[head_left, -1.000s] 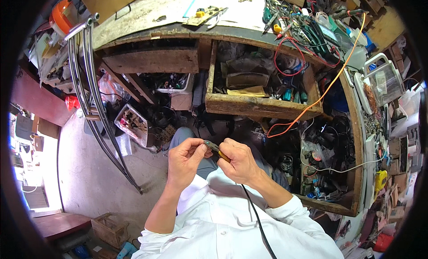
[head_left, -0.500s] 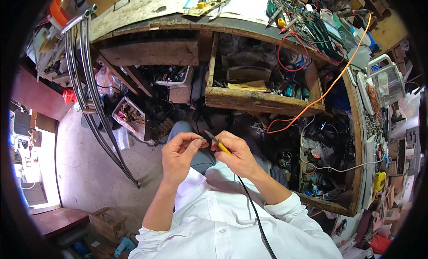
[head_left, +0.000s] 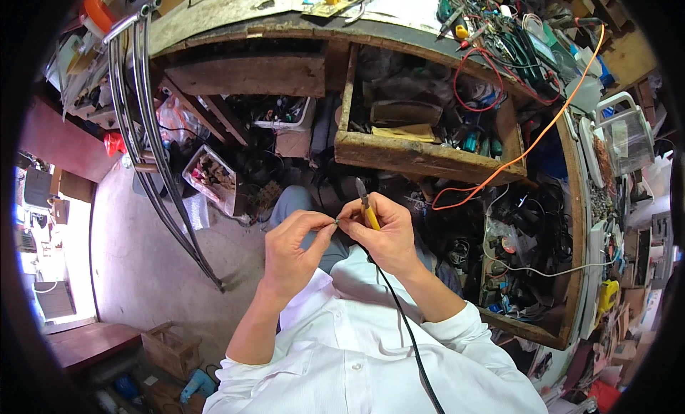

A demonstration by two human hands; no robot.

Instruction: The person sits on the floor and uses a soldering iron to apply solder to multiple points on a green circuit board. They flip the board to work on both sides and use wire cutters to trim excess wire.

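My left hand (head_left: 294,244) pinches a tiny greenish piece (head_left: 337,221) between thumb and forefinger; its kind is too small to tell. Right beside it, the thumb and fingertips of my right hand (head_left: 385,236) meet at the same piece. My right hand also grips a yellow-handled tool (head_left: 371,217), its narrow grey metal end pointing up and away from me. Fingers hide much of its handle, so its exact kind does not show. Below the right hand a black cable (head_left: 403,314) runs down in front of my white shirt.
Ahead stands a wooden workbench with an open drawer (head_left: 421,157) full of odds and ends. Hand tools (head_left: 464,29) crowd its far right. An orange cord (head_left: 556,118) droops over the right side. Bent metal tubes (head_left: 153,157) stand at left, near a white bin (head_left: 214,179).
The yellow-handled tool has swung from pointing at the left fingertips to pointing upward. My right fingertips have come to the small greenish piece, and both hands are now closer together.
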